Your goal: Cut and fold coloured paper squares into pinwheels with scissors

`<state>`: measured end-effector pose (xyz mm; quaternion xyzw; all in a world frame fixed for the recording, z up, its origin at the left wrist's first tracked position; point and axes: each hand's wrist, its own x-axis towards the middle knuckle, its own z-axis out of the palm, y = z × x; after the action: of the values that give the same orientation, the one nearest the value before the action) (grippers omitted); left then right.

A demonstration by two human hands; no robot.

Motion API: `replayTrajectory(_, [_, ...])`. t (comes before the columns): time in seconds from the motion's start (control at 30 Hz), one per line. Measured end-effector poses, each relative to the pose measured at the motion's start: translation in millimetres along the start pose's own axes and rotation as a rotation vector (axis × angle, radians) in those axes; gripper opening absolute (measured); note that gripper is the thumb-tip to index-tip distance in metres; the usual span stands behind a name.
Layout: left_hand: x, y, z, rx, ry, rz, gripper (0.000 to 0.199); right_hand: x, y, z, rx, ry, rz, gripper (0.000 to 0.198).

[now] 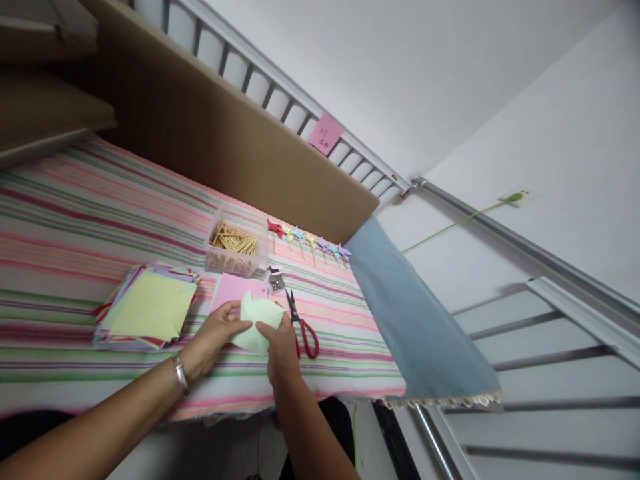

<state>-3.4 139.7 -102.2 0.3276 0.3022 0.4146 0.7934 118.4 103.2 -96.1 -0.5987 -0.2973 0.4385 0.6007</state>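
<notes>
Both my left hand (217, 333) and my right hand (281, 343) hold a pale green sheet of paper (257, 312), thumbs pressed on its face near the middle. Its edges look partly folded or cut, with one point standing up at the top. Behind it on the cloth lies pink paper (240, 287). Red-handled scissors (303, 327) lie just right of my right hand, blades pointing away from me. Beyond my hands sits a small clear bag (275, 280) with dark and shiny bits I cannot make out.
A clear plastic box (233, 241) holds many small golden sticks. Several small paper pinwheels (311, 241) on sticks lie in a row. A stack of coloured paper (147, 307) is at left. A brown board (225, 133) stands behind the striped cloth (60, 280).
</notes>
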Motion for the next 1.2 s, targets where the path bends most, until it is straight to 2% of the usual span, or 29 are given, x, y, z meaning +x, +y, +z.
replayTrajectory(0.17, [0,0,0,0.013,0.039,-0.006,0.044,-3,-5,2,0.010,-0.024,0.009,0.062])
replayTrajectory(0.33, [5,-1,-5,0.007,0.049,-0.002,0.045,-7,-1,0,-0.035,-0.117,0.028,0.051])
replayTrajectory(0.43, [8,1,-8,0.031,0.081,-0.014,0.048,-12,3,-5,-0.135,-0.104,0.008,0.062])
replayTrajectory(0.5, [9,3,-9,0.042,0.093,-0.010,0.049,-18,6,-10,-0.281,-0.065,-0.103,0.071])
replayTrajectory(0.53, [8,4,-8,0.048,0.095,-0.006,0.049,-21,7,-13,-0.387,-0.043,-0.203,0.072])
replayTrajectory(0.67, [6,6,-6,0.064,0.098,0.003,0.045,-37,7,-24,-0.874,-0.022,-0.696,0.053])
replayTrajectory(0.77, [4,6,-4,0.058,0.094,0.005,0.043,-45,5,-28,-1.086,-0.068,-0.850,0.043])
replayTrajectory(0.97, [7,4,-7,0.068,0.089,0.016,0.038,-48,2,-25,-1.173,-0.078,-0.902,0.030])
replayTrajectory(1.2, [10,-3,-10,0.094,0.051,0.011,0.039,-43,5,-24,-1.056,-0.039,-0.753,0.014])
